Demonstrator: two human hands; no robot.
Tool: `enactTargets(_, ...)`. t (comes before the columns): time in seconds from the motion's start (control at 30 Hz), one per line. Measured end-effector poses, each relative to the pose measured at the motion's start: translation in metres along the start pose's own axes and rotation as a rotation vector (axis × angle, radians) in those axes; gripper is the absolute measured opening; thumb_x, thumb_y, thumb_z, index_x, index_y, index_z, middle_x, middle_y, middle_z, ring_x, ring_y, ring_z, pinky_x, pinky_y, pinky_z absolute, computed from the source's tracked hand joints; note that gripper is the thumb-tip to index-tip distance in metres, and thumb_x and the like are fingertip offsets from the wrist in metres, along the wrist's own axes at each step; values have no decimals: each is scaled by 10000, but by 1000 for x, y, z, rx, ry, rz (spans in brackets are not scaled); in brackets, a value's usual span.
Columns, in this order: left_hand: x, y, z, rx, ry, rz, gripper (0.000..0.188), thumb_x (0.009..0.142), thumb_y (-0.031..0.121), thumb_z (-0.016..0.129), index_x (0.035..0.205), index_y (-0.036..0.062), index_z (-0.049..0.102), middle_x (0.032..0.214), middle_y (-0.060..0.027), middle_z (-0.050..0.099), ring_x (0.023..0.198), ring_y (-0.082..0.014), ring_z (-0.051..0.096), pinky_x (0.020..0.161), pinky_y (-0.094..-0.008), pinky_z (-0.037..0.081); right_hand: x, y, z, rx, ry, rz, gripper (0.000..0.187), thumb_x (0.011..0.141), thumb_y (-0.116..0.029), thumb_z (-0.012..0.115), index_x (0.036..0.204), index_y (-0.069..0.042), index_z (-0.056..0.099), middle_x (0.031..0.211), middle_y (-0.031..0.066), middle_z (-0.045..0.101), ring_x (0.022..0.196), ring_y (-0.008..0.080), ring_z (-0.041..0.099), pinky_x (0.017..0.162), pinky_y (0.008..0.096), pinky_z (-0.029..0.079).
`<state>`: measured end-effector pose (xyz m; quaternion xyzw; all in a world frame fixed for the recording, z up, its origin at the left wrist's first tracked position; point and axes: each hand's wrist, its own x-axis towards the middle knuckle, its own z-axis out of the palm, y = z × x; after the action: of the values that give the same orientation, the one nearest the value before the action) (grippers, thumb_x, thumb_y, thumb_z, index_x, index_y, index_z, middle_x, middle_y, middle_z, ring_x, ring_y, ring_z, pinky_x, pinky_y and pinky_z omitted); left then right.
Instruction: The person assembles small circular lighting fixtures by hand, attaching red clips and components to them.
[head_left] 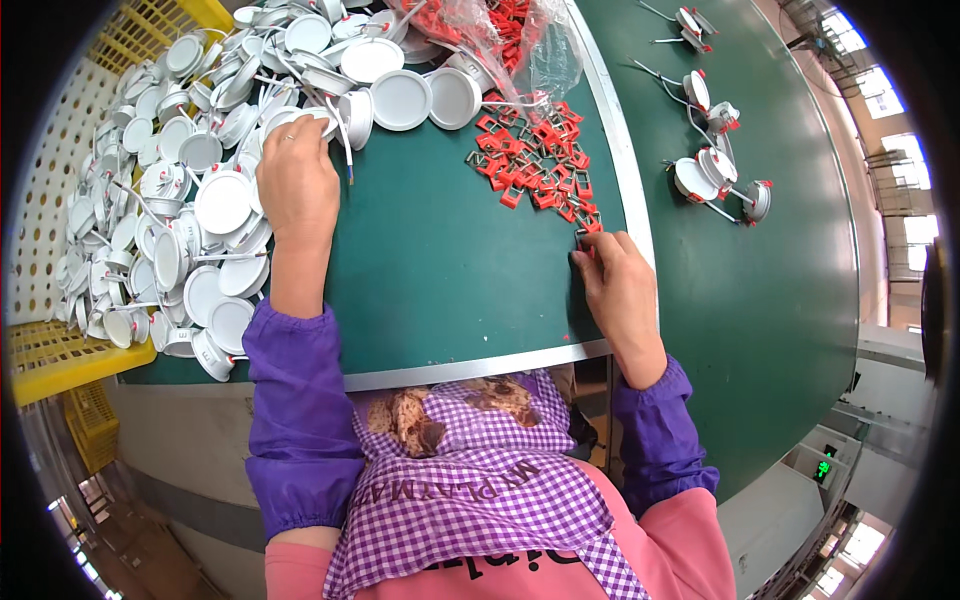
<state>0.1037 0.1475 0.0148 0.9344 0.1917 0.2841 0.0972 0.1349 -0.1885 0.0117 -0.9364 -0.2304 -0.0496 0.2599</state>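
A big heap of round white downlights point(223, 202) with short white cables fills the left of the green worktable. My left hand point(300, 185) reaches to the heap's right edge, its fingers curled over one white downlight point(318, 118); the fingertips are partly hidden. To the right lies a loose scatter of small red clips with metal springs point(535, 165). At the near end of that scatter, my right hand point(622, 290) pinches a red spring clip point(590, 228) between thumb and forefinger, close to the tabletop.
A plastic bag point(545, 50) with more red clips lies at the far edge. A yellow crate point(85, 365) and a white perforated panel point(45, 200) bound the heap on the left. Beyond a metal rim point(625, 170), several downlights with clips point(700, 175) rest on a second green surface.
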Motion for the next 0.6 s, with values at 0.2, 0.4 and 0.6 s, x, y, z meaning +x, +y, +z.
enactTargets(0.2, 1, -9, 6, 253, 188, 107, 378, 735, -34, 579, 1093, 63, 652, 1116, -153, 633, 1098, -346, 542, 949, -423, 436, -4, -11, 0, -11, -141, -215, 135, 777, -61, 651, 890, -27, 586, 808, 123, 545, 783, 310, 579, 672, 408, 477)
enactTargets(0.4, 0, 9, -41, -87, 269, -53, 333, 756, 43, 669, 1088, 59, 671, 1061, -126, 644, 1034, -305, 545, 882, -415, 446, -10, -28, 5, -194, -140, -241, 135, 779, -80, 641, 789, -28, 517, 779, 121, 535, 741, 285, 582, 648, 387, 484)
enactTargets(0.6, -40, 71, -84, -1404, 62, -510, 246, 840, 18, 673, 1067, -45, 604, 978, -81, 671, 865, -121, 629, 798, -260, 501, -14, -32, 13, -179, -73, -184, 138, 811, -80, 618, 775, -15, 502, 739, 130, 559, 604, 280, 592, 550, 372, 489)
